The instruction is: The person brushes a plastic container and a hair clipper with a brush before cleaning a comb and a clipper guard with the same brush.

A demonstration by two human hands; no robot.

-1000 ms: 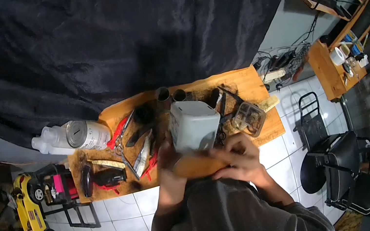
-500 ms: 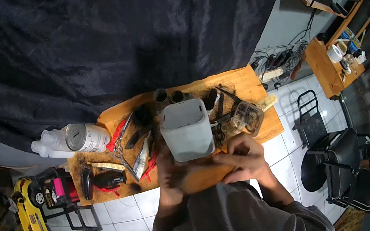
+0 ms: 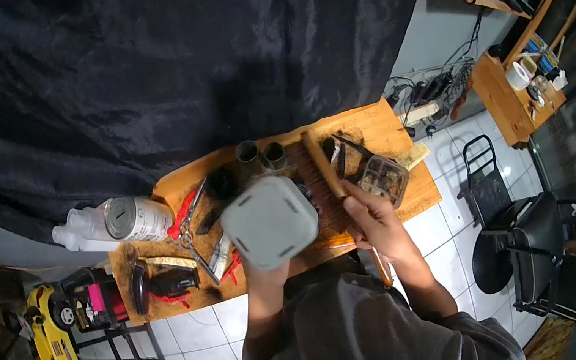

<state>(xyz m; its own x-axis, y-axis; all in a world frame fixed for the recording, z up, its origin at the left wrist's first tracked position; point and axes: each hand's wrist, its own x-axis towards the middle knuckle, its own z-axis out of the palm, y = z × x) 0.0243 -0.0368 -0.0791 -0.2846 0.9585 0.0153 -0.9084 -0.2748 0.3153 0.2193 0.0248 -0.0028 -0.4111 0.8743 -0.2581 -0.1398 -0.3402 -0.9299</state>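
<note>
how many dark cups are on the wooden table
2 visible: the first cup at the table's back edge, the second cup just to its right. The round black thing left of them is unclear; the grey container may hide more.

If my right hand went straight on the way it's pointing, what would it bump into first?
Probably the dark curtain, touched first by the wooden brush in your right hand. The nearest small dark cup looks just left of that line, though depth is unclear.
</note>
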